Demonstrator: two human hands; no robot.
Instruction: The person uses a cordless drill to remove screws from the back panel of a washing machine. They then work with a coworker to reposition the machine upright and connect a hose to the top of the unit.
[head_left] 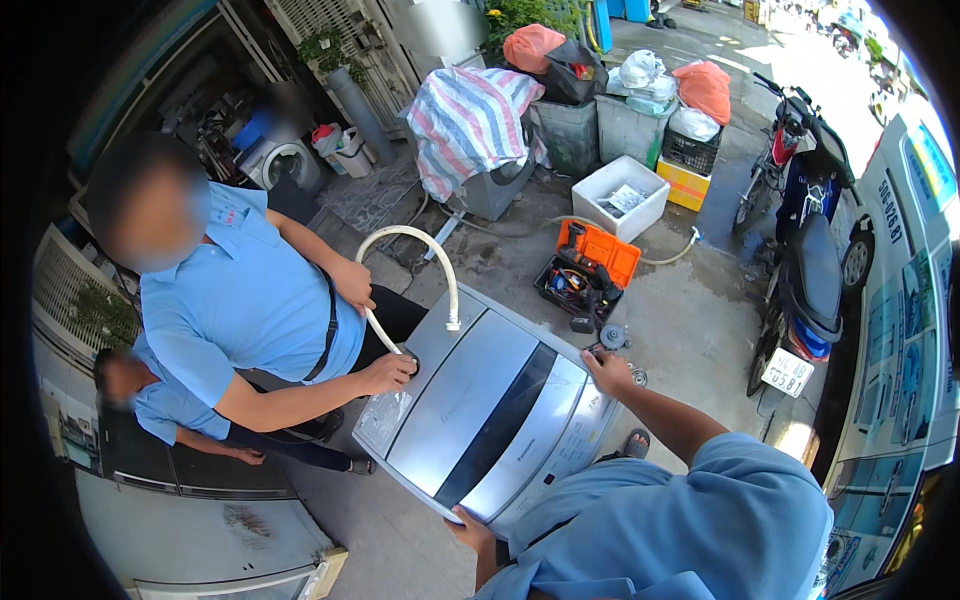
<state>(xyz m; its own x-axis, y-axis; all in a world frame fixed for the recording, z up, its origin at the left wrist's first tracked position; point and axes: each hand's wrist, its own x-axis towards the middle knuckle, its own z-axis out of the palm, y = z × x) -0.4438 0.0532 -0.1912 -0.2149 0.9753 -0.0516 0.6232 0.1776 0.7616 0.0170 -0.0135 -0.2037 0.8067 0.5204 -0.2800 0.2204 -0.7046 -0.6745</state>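
Note:
A grey top-loading washing machine point(480, 390) stands tilted across the middle of the view, its lid down. My left hand point(472, 530) grips its near edge, the fingers curled over the rim. At the right corner of the top, my right hand point(608, 372) clasps the edge. Across the machine from me, a co-worker in a blue shirt point(255, 290) holds a whitish hose point(452, 275) bent in a loop. One of the co-worker's hands point(388, 373) is at the machine's back edge, by the hose's lower end; the hose's other end hangs above the lid.
An open orange toolbox point(598, 262) lies behind the machine, near a white foam box point(620, 198). Motorbikes point(806, 270) and a van point(900, 330) stand at right. Bins with bags point(635, 130) line the back. A second person point(180, 400) is at left, beside a white appliance point(200, 535).

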